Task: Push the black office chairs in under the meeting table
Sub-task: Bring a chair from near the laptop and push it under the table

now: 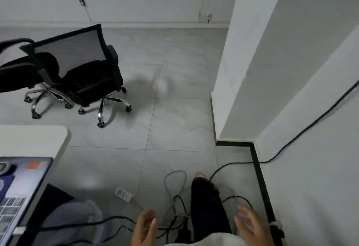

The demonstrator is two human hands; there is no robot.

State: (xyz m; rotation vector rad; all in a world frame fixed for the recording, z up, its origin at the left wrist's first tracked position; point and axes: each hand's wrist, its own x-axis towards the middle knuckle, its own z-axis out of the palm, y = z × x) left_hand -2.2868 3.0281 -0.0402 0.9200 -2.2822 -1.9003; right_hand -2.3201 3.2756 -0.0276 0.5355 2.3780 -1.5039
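Note:
A black mesh-back office chair on a chrome wheeled base stands on the grey tiled floor at the upper left, away from the table. A second black chair overlaps it at the left edge, partly cut off. The white meeting table shows one rounded corner at the left. My left hand and my right hand hover low in the frame, fingers spread, holding nothing, far from both chairs.
A laptop lies on the table's near edge. Cables and a white power strip sprawl on the floor by my leg. A white pillar and wall close off the right side. Open floor lies between chairs and pillar.

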